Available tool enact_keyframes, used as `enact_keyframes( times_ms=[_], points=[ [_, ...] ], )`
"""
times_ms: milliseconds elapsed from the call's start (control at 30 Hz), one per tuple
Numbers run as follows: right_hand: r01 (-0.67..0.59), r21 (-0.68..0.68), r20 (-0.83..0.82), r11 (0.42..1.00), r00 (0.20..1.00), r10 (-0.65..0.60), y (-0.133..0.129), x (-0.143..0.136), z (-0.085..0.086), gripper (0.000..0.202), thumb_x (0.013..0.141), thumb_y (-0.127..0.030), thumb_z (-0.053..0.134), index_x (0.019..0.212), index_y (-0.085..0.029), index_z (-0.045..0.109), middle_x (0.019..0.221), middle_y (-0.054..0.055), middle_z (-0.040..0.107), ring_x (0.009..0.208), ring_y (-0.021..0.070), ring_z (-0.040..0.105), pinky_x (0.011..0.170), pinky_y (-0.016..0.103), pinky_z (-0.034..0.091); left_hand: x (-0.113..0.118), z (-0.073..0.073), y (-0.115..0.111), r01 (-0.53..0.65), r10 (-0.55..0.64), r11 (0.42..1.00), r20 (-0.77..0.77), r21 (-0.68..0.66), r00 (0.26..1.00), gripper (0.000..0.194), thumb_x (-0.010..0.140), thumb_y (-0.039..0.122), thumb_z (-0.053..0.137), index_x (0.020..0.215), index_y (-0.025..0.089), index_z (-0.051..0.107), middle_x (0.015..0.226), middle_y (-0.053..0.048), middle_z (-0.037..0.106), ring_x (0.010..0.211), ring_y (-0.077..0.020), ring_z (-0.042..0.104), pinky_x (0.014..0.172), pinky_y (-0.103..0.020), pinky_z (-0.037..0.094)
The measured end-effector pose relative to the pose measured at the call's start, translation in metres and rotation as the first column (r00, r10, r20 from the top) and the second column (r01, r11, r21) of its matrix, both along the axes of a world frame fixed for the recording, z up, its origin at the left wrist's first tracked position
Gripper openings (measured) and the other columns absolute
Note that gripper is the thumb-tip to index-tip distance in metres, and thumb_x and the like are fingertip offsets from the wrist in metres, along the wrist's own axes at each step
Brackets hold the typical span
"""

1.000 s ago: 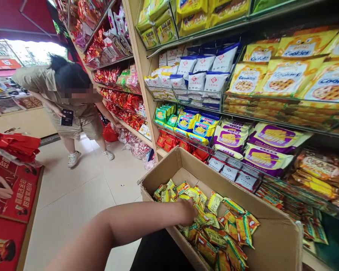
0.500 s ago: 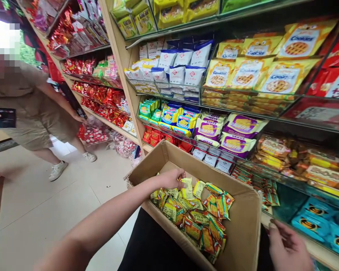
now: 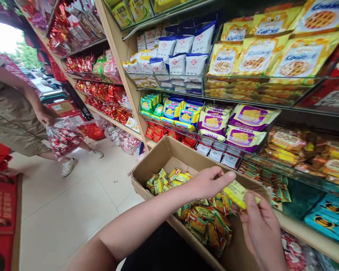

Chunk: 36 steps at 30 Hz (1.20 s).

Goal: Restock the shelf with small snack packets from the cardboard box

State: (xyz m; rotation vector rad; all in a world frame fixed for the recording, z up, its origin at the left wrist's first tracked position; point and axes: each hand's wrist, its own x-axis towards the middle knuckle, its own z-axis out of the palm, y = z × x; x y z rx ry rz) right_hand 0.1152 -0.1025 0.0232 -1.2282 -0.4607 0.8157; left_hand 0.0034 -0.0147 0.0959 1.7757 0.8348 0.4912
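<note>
A small yellow snack packet (image 3: 236, 192) is held over the right side of an open cardboard box. My right hand (image 3: 261, 227) is closed on its right end, thumb on top and fingers underneath. My left hand (image 3: 206, 183) reaches across the box to the packet's other end, its thumb at the packet's edge; its fingertips are partly hidden. Inside the cardboard box (image 3: 151, 156) lie many loose yellow, green and orange snack packets (image 3: 199, 224). The box stands close to the shelves, in front of my dark clothing.
Shelves ahead hold yellow cookie bags (image 3: 252, 60), white-and-blue bags (image 3: 177, 64), purple biscuit packs (image 3: 247, 126) and blue packs (image 3: 327, 214). On the left, a person (image 3: 14, 113) holds a clear bag of red items (image 3: 64, 139). Red boxes (image 3: 1, 210) stand at the left edge.
My left hand has moved right, from the packets in the box to the yellow packet. My right hand has come up over the box and now grips that packet. The person's bag is lifted.
</note>
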Motion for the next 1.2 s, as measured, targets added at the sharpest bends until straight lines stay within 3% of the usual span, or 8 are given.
enact_keyframes(
  times_ms=[300,400,633,833,933,1000,1067,1200],
  points=[
    [-0.021,-0.06,-0.113,0.998,0.994,0.014,-0.002,0.006,0.001,0.035,0.064,-0.043,0.07,0.084,-0.018,0.058,0.076,-0.001,0.058,0.06,0.0099,0.052,0.057,0.024,0.046,0.014,-0.007,0.0,-0.053,0.062,0.976,-0.035,0.212,0.997,0.037,0.08,0.056,0.044,0.07,0.021,0.039,0.056,0.007,0.038,0.052,-0.0086,0.035,0.046,-0.02,0.025],
    [0.059,-0.11,-0.167,0.992,0.983,-0.077,-0.001,0.004,-0.002,0.034,0.07,-0.049,0.062,0.078,-0.017,0.057,0.063,0.0,0.056,0.063,0.0143,0.055,0.053,0.026,0.046,0.015,-0.007,0.002,-0.041,0.051,0.977,-0.042,0.21,0.998,0.039,0.079,0.058,0.045,0.068,0.021,0.037,0.055,0.007,0.037,0.051,-0.0087,0.035,0.046,-0.02,0.026],
    [0.17,-0.111,-0.168,0.979,0.968,-0.187,0.006,0.0,0.004,0.027,0.074,-0.042,0.058,0.079,-0.017,0.053,0.069,0.0,0.059,0.057,0.0135,0.054,0.047,0.026,0.044,0.014,-0.011,0.0,-0.044,0.058,0.958,-0.043,0.282,0.997,0.03,0.083,0.052,0.041,0.079,0.023,0.042,0.058,0.007,0.039,0.052,-0.0102,0.037,0.048,-0.02,0.028],
    [0.264,-0.187,0.187,0.946,0.955,-0.23,0.001,0.005,0.01,0.033,0.078,-0.05,0.05,0.069,-0.019,0.05,0.049,-0.003,0.049,0.035,0.009,0.038,0.032,0.022,0.028,0.02,-0.014,-0.008,-0.054,0.09,0.928,-0.081,0.368,0.993,0.023,0.087,0.043,0.037,0.091,0.022,0.045,0.064,0.003,0.046,0.058,-0.0132,0.046,0.051,-0.023,0.032],
    [0.297,-0.216,0.378,0.93,0.904,-0.201,0.0,0.016,0.017,0.035,0.081,-0.053,0.045,0.067,-0.021,0.051,0.048,-0.001,0.046,0.035,0.0122,0.038,0.035,0.028,0.031,0.023,-0.014,-0.008,-0.111,0.136,0.919,-0.038,0.378,0.99,0.022,0.089,0.041,0.034,0.094,0.022,0.045,0.069,0.002,0.05,0.061,-0.0135,0.049,0.053,-0.023,0.035],
    [0.315,-0.166,0.586,0.934,0.794,-0.164,-0.001,0.022,0.023,0.032,0.082,-0.05,0.045,0.073,-0.021,0.054,0.06,0.005,0.054,0.051,0.0187,0.051,0.049,0.035,0.041,0.024,-0.014,-0.004,-0.109,0.149,0.904,-0.064,0.414,0.987,0.022,0.09,0.04,0.033,0.096,0.022,0.044,0.071,0.001,0.053,0.062,-0.0142,0.051,0.054,-0.023,0.035],
    [0.312,-0.02,0.834,0.95,0.529,-0.156,-0.003,0.02,0.027,0.03,0.084,-0.044,0.044,0.089,-0.019,0.058,0.084,0.012,0.06,0.08,0.0266,0.057,0.074,0.044,0.043,0.025,-0.015,0.001,-0.049,0.139,0.871,-0.149,0.489,0.979,0.024,0.09,0.042,0.032,0.098,0.023,0.045,0.069,0.001,0.053,0.06,-0.0151,0.052,0.053,-0.024,0.034],
    [-0.105,0.169,0.985,0.98,-0.006,-0.171,-0.014,-0.018,0.026,0.045,0.085,-0.045,0.04,0.119,-0.017,0.05,0.126,0.018,0.044,0.123,0.0368,0.03,0.095,0.057,0.025,0.031,-0.018,0.005,0.158,0.054,0.799,-0.33,0.581,0.942,0.028,0.09,0.046,0.029,0.097,0.025,0.047,0.056,0.004,0.046,0.05,-0.0139,0.048,0.046,-0.023,0.027]
  ],
)
